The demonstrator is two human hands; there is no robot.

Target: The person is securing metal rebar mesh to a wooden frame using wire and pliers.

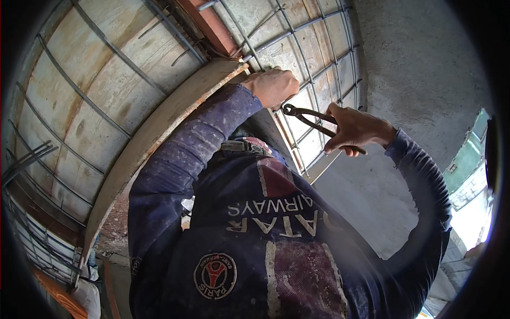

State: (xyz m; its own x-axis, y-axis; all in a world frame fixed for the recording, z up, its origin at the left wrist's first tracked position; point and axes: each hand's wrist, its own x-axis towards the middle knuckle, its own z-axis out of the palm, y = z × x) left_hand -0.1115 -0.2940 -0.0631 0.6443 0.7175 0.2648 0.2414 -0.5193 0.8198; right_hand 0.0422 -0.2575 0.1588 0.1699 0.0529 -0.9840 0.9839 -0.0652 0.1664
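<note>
My left hand [275, 85] is curled into a fist over the steel rebar grid [312, 81], beside the end of a curved board; its fingertips and anything inside them are hidden. To its right, my right hand [354, 127] grips the handles of dark metal end-cutting pincers [314, 119]. The pincer jaws point left and lie just below my left fist, near a bar of the grid. Whether a wire sits between the jaws is too small to tell. Behind the grid are pale, stained formwork panels [275, 52].
A long board edge [159, 135], bent by the lens, runs beneath my left forearm. More rebar [91, 99] crosses the panels at left, with bar ends [36, 155] sticking out. A reddish beam [215, 30] stands above, and a grey concrete surface [414, 60] at right.
</note>
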